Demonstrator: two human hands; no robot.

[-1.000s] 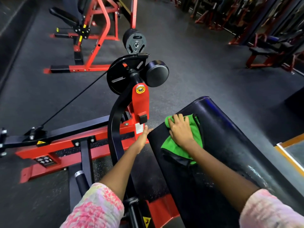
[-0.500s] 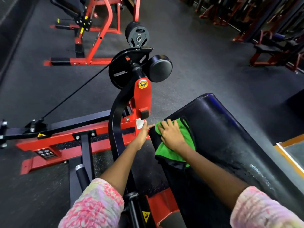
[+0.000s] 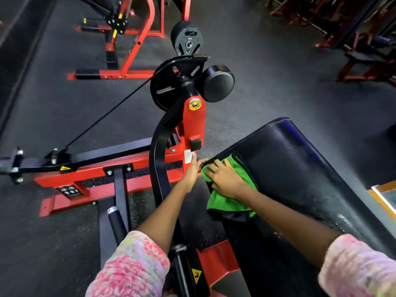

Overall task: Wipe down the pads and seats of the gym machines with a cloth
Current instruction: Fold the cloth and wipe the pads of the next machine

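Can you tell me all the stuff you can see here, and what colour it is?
big pad: 1, black, right of centre, under the cloth
cloth: 1, green, on the pad's left edge
round roller pad: 1, black, upper middle
weight plate: 1, black, top middle
machine frame: 1, red and black, left
second machine: 1, red, top left
floor: 1, dark grey
left hand: 1, touching the pad's corner
right hand: 1, pressing flat on the cloth
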